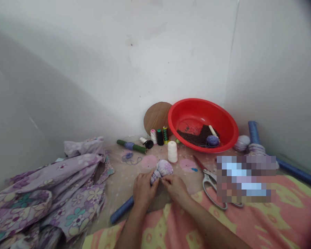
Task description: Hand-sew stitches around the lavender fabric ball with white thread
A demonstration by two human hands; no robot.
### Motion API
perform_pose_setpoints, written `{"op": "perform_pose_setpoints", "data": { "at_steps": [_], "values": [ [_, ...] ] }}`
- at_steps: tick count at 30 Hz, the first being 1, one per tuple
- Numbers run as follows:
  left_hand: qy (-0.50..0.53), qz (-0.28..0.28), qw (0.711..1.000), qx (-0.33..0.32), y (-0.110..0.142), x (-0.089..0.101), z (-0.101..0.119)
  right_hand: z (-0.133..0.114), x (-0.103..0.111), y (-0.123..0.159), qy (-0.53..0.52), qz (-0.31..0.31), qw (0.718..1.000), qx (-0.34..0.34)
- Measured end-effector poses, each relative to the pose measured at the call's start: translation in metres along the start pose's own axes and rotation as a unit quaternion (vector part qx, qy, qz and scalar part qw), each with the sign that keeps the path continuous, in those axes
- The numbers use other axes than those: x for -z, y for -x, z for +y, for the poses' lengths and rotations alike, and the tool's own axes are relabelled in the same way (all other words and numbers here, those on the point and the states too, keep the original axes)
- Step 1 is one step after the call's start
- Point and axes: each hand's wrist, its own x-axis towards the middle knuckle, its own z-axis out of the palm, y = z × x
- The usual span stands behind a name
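- The cloth bundle (165, 167), with a rounded floral top and a wrapped lower part, lies just beyond the hands, between them and the white spool (172, 152).
- Its long axis slants away to the right, roughly in line with the blue stick (121, 210), which comes out on the near left side of the left hand (143, 185); whether the two join is hidden by that hand.
- Both hands touch or nearly touch the bundle; the left covers more of it, while the right hand (176, 186) comes in at the right edge of the wrapping.
- The left grip is closed round the wrapped part, thumb on the near right side.
- The right grip is narrow, fingertips pinched together beside the wrapping; whether a thread lies between them is too small to tell.
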Motion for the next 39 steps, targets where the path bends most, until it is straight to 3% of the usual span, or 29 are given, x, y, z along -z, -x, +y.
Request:
{"op": "perform_pose_setpoints", "data": {
  "at_steps": [21,27,39],
  "values": [
    [0.012,-0.007,1.0,0.01,0.0,0.002,0.002,0.003,-0.006,-0.001,-0.004,-0.004,1.0,0.008],
    [0.017,0.018,1.0,-0.009,0.001,-0.001,-0.001,0.005,-0.011,-0.001,-0.01,0.003,1.0,0.004],
    [0.024,0.017,0.999,-0.017,0.001,-0.001,-0.002,-0.006,-0.012,0.005,-0.01,0.03,0.999,-0.022]
  ]
}}
